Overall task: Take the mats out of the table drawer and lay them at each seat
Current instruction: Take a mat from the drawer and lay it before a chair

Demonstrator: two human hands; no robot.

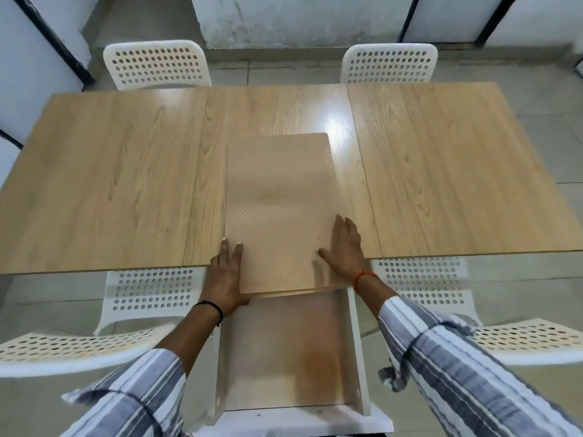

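Mats (277,209) lie as a tan stack on the wooden table (110,184), at the middle of its near edge, with their long side running away from the person and their near end overhanging the edge above the open drawer (351,342). At least two sheets show: the upper one sits slightly offset, leaving a strip of a lower one visible along the far and right sides. A dotted texture is visible on the top surface. Left hand (225,275) rests at the stack's near left corner, fingers straight and laid flat on top, thumb under the overhanging near edge; whether it pinches the stack cannot be told. Right hand (345,250) lies flat on the right edge of the stack, fingers extended, thumb spread inward over the surface, pressing rather than gripping. The drawer is pulled out toward the person, white-walled, its bottom pale with a brownish stain toward the right. Four white perforated chairs stand at the table: far left (156,64), far right (389,64), near left (94,339) and near right (492,339). Both forearms wear striped sleeves; each wrist carries a thread band.
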